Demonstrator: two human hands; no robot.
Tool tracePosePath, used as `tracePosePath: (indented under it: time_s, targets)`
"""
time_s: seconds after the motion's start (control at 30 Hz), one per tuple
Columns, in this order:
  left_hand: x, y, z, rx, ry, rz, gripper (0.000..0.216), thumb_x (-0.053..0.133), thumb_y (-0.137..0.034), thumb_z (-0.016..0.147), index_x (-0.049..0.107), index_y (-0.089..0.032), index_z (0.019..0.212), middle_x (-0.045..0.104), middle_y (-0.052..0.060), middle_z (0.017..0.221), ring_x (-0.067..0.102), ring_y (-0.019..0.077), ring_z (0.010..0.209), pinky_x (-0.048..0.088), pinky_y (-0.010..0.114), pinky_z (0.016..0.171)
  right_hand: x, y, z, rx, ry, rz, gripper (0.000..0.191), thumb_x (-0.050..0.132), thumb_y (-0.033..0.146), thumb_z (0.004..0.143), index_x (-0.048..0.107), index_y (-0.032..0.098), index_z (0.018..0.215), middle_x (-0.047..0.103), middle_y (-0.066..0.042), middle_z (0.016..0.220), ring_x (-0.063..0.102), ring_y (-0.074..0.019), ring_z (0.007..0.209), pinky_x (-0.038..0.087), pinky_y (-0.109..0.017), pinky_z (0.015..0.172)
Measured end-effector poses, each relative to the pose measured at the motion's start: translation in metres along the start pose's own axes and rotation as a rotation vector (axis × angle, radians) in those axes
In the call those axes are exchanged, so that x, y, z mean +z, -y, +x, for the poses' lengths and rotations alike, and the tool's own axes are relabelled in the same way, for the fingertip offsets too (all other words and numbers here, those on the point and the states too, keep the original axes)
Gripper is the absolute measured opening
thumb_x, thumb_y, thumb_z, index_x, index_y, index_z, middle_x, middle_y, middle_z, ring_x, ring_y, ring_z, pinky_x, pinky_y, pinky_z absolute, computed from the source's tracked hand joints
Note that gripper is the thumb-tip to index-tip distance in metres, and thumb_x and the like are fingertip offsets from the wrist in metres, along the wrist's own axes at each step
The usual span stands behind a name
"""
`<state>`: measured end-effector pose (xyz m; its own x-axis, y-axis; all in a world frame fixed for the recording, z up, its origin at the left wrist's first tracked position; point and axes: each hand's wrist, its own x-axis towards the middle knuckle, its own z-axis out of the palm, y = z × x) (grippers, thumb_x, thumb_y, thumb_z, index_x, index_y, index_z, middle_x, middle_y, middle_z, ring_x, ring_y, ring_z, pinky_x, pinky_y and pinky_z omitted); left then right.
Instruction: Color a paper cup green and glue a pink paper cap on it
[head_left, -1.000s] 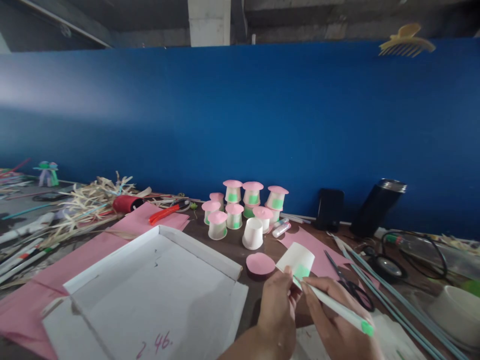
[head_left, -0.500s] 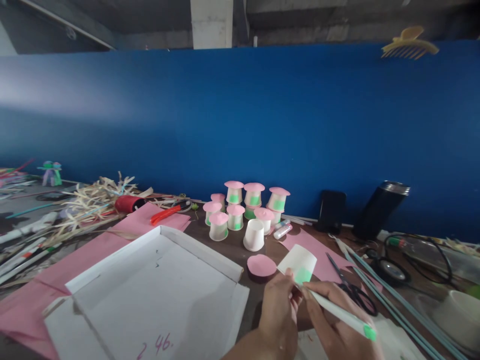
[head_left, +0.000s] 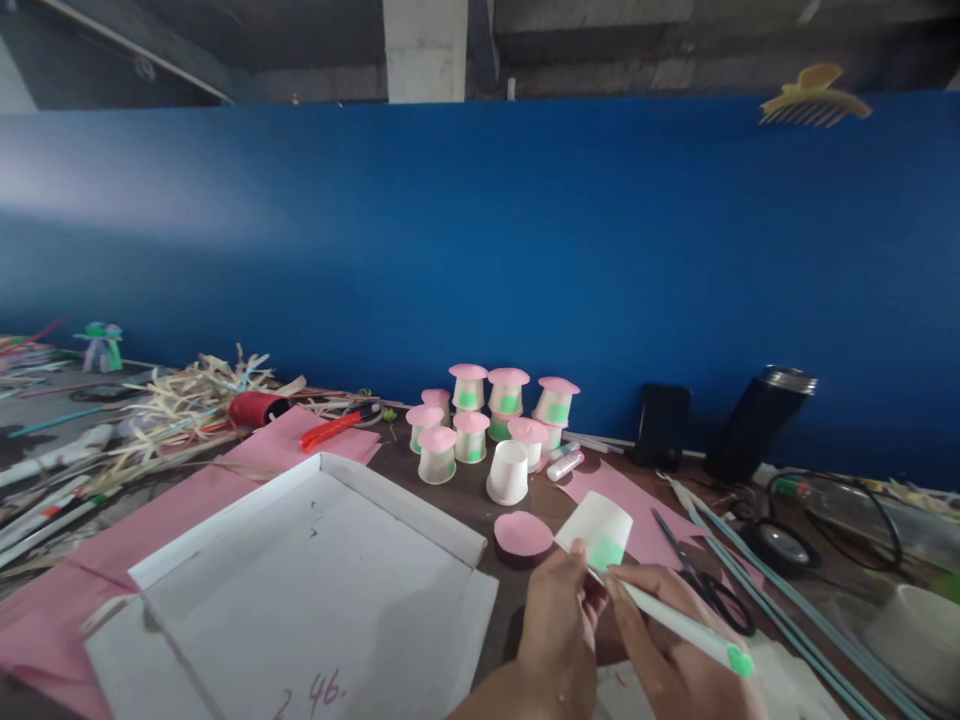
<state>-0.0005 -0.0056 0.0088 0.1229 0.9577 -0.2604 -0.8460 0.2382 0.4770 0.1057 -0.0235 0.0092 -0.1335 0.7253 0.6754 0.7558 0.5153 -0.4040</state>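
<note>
My left hand is closed on a small white paper cup that bears a green patch, held tilted above the table. My right hand grips a white pen with a green end, its tip against the cup's green patch. Just left of the cup, a pink paper disc lies on a dark round base. Behind stands a plain upturned white cup and a cluster of several white cups with pink tops and green patches.
A shallow white cardboard tray lies at front left on pink paper. Scissors, long grey rods, a black flask, a black phone and cables are on the right. Straw strips, a red cutter and pens lie on the left.
Almost nothing has changed: both hands stay on the cup and pen, with only a slight shift of the view.
</note>
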Motion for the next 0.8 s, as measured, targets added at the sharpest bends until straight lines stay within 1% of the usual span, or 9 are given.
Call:
tracePosePath:
  time_s: [0.1,0.3,0.4,0.47,0.67,0.8]
  targets:
    - [-0.0016,0.0017,0.0006,0.022,0.055,-0.033,0.023,0.070,-0.034,0.066,0.061,-0.014,0.070,0.054,0.003,0.070,0.051,0.0159,0.072,0.039,0.031,0.078,0.0003,-0.0002,-0.0003,0.015,0.002,0.009,0.015,0.051,0.034,0.086,0.061,0.022,0.088,0.069,-0.001,0.075,0.066,-0.0137,0.063,0.052,-0.020,0.056]
    - [-0.0011,0.0029,0.0000,0.006,0.029,-0.023,0.024,0.070,-0.036,0.066,0.062,-0.014,0.070,0.057,0.004,0.072,0.052,0.0171,0.074,0.039,0.031,0.079,0.0009,-0.0042,-0.0002,0.020,-0.011,-0.003,0.014,0.052,0.032,0.086,0.061,0.022,0.087,0.068,-0.001,0.074,0.066,-0.0136,0.064,0.052,-0.020,0.058]
    - [-0.0015,0.0038,0.0008,0.015,0.048,-0.033,0.024,0.070,-0.036,0.067,0.062,-0.014,0.070,0.057,0.005,0.073,0.053,0.0179,0.076,0.039,0.032,0.079,0.0009,-0.0074,-0.0007,0.021,-0.011,-0.006,0.014,0.052,0.032,0.086,0.061,0.022,0.088,0.068,-0.002,0.076,0.066,-0.0138,0.065,0.053,-0.020,0.059]
    - [-0.0023,0.0046,0.0017,0.021,0.058,-0.050,0.023,0.068,-0.035,0.069,0.063,-0.013,0.072,0.058,0.005,0.074,0.053,0.0181,0.077,0.040,0.032,0.079,0.0009,-0.0082,-0.0010,0.023,-0.015,-0.009,0.014,0.052,0.033,0.086,0.061,0.022,0.089,0.068,-0.002,0.077,0.066,-0.0140,0.066,0.053,-0.020,0.060]
    - [-0.0046,0.0072,0.0043,0.007,0.040,-0.059,0.019,0.062,-0.028,0.073,0.065,-0.010,0.080,0.061,0.008,0.080,0.054,0.0174,0.078,0.041,0.031,0.080,0.0009,-0.0057,0.0006,0.066,-0.037,-0.018,0.015,0.052,0.035,0.085,0.060,0.022,0.087,0.068,-0.001,0.076,0.066,-0.0140,0.065,0.051,-0.020,0.059]
    - [-0.0058,0.0083,0.0054,0.010,0.051,-0.057,0.020,0.058,-0.026,0.076,0.065,-0.009,0.083,0.061,0.009,0.082,0.054,0.0171,0.079,0.042,0.031,0.079,0.0002,-0.0052,0.0020,0.046,-0.044,-0.015,0.014,0.052,0.034,0.086,0.061,0.023,0.087,0.068,-0.001,0.076,0.066,-0.0140,0.066,0.051,-0.020,0.060]
